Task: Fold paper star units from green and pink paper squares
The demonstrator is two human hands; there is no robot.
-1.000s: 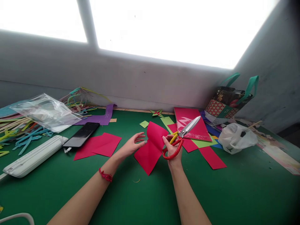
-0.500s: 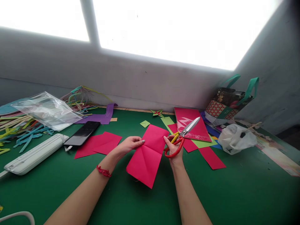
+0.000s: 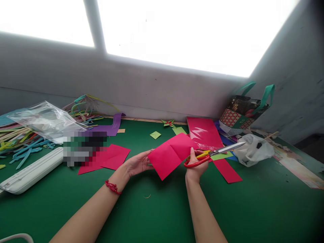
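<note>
A creased sheet of red paper (image 3: pixel 168 157) is held up over the green table between both hands. My left hand (image 3: pixel 139 163) has it at the left edge, with some fingertips hidden behind the sheet. My right hand (image 3: pixel 196 170) pinches the right edge between thumb and fingers. Lying across that same hand are scissors (image 3: pixel 198 162) with red and yellow handles; their closed-looking blades point right, away from the paper. Two more red sheets (image 3: pixel 115 157) lie flat to the left, overlapping. Beyond the held sheet sits a small folded green paper (image 3: pixel 155 135).
Behind my right hand lie a wrapped red paper pack (image 3: pixel 204 131) and a red strip (image 3: pixel 226 171). A white plastic bag (image 3: pixel 254 148) and a patterned bag (image 3: pixel 238 113) stand at the right. Colourful strips (image 3: pixel 30 148) and a white power strip (image 3: pixel 32 172) occupy the left.
The red paper has been turned from nearly upright to slanting, its lower end swinging up and left. The scissors have swung to point more to the right. My left hand has shifted to the edge.
</note>
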